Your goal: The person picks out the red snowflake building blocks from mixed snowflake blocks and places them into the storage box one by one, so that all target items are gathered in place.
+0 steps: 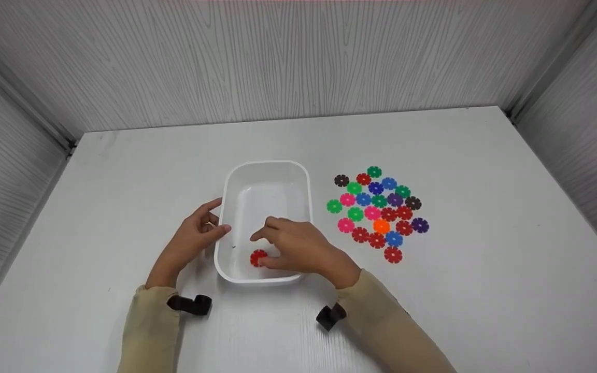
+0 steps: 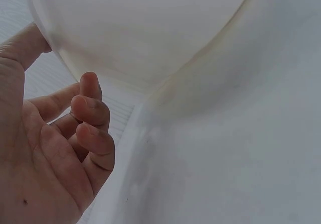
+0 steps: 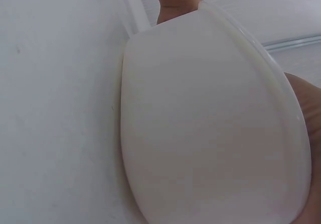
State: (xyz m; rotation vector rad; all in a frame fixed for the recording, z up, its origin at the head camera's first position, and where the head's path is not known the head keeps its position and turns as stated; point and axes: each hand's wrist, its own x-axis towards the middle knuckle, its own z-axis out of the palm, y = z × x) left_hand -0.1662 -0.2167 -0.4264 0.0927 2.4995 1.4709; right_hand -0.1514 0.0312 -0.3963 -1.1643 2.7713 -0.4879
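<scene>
A white plastic box (image 1: 265, 282) with rounded corners stands on the table. My left hand (image 1: 195, 235) holds its left side, thumb over the rim; the left wrist view shows the other fingers of that hand (image 2: 55, 138) curled beside the outer wall. My right hand (image 1: 298, 246) reaches over the right rim into the box, with thumb and index finger spread apart. One red flower-shaped plastic disc (image 1: 257, 257) lies in the near part of the box, its edge overlapped by the right thumb. In the right wrist view the box wall (image 3: 210, 123) hides most of that hand.
To the right of the box lies a loose cluster of notched plastic discs, among them an orange disc (image 1: 381, 226), a pink disc (image 1: 346, 225) and a black disc (image 1: 341, 180). Wood-grain panels (image 1: 298, 62) enclose the white table (image 1: 485, 248) at the back and sides.
</scene>
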